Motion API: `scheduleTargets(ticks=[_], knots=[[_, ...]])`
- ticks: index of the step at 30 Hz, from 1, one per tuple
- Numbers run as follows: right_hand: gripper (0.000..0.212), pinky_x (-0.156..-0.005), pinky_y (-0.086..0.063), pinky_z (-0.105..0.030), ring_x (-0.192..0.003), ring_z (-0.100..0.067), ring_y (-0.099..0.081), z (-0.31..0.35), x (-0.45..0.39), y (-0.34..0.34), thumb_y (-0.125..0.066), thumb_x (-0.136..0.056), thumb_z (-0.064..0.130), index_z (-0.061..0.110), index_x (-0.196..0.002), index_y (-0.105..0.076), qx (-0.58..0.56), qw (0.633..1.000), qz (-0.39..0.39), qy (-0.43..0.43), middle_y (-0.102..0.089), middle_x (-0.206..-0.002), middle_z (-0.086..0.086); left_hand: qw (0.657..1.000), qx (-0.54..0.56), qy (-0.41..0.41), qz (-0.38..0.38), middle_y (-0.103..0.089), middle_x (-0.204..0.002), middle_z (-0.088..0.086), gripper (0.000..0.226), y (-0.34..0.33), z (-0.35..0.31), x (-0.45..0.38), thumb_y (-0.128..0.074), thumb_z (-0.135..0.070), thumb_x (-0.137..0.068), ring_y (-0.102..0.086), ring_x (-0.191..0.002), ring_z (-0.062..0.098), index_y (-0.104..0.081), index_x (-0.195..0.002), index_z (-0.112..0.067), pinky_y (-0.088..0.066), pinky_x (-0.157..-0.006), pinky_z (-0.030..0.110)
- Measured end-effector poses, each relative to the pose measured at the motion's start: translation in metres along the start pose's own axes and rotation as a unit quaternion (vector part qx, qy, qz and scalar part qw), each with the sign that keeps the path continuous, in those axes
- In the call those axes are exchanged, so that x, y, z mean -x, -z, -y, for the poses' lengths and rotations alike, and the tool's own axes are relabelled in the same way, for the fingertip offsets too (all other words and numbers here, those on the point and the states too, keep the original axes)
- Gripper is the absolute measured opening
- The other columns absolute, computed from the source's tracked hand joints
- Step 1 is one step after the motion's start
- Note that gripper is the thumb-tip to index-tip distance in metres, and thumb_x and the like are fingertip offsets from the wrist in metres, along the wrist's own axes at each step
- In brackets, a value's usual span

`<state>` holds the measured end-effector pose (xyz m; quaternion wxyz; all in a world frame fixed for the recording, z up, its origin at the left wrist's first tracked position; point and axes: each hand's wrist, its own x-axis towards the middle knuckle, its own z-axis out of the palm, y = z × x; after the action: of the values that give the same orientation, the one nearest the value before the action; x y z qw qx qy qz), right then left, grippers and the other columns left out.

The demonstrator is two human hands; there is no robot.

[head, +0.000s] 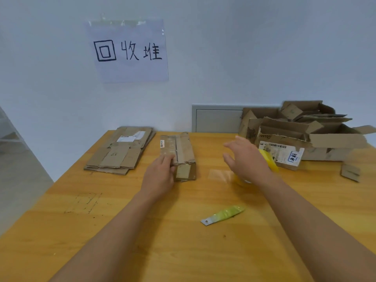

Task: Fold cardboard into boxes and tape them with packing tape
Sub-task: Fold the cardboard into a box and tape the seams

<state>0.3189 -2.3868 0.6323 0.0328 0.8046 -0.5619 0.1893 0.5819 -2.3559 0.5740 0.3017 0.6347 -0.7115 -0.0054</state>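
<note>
Meanwhile, the left hand (160,173) is grasping a small taped box (179,155) on the counter (142,231), while the right hand (247,157), fingers released, is hovering over yellow tape (270,159).

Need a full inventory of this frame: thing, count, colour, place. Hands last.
small box: one, brown, table centre, partly taped.
flattened cardboard stack: one stack, brown, far left of table.
opened boxes pile: several, brown, far right.
cardboard scrap: one, brown, right edge.
tape roll: one, yellow core, largely behind right hand.
loose tape strip: one, clear, right of small box.
cutter: one, green with metal end, near centre.
paper sign: one, white, on wall.
table: one, orange wood.
left hand: grips small box's near end.
right hand: open, above tape roll.
</note>
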Motion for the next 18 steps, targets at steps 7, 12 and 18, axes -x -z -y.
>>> scheduleTargets(ticks=[7, 12, 18], knots=[[0.054, -0.102, -0.039, -0.043, -0.124, -0.026, -0.05, -0.021, 0.001, 0.014, -0.04, -0.098, 0.059, 0.025, -0.138, -0.052, 0.101, 0.986, 0.106, -0.082, -0.056, -0.136, -0.003, 0.991, 0.045, -0.124, 0.005, -0.06, -0.124, 0.002, 0.029, -0.025, -0.083, 0.003, -0.052, -0.014, -0.097, -0.058, -0.11, 0.021, -0.06, -0.125, -0.014, -0.046, -0.086, 0.031], [0.053, -0.097, -0.041, -0.043, -0.121, -0.027, -0.049, -0.03, 0.009, 0.012, -0.039, -0.095, 0.057, 0.024, -0.133, -0.054, 0.088, 0.988, 0.086, -0.097, -0.056, -0.132, -0.005, 0.984, -0.06, 0.011, 0.166, -0.046, -0.139, 0.009, 0.034, -0.06, -0.117, -0.027, -0.043, -0.022, -0.104, -0.052, -0.12, 0.031, -0.046, -0.137, -0.011, -0.045, -0.092, 0.041], [0.05, -0.099, -0.04, -0.044, -0.121, -0.029, -0.047, -0.042, 0.015, 0.014, -0.04, -0.094, 0.055, 0.02, -0.127, -0.055, 0.044, 0.99, 0.074, -0.113, -0.055, -0.128, -0.007, 0.961, -0.147, 0.086, 0.219, -0.057, -0.121, 0.016, 0.021, -0.075, -0.117, -0.046, -0.043, -0.008, -0.099, -0.058, -0.109, 0.033, -0.059, -0.111, -0.006, -0.049, -0.088, 0.039]])
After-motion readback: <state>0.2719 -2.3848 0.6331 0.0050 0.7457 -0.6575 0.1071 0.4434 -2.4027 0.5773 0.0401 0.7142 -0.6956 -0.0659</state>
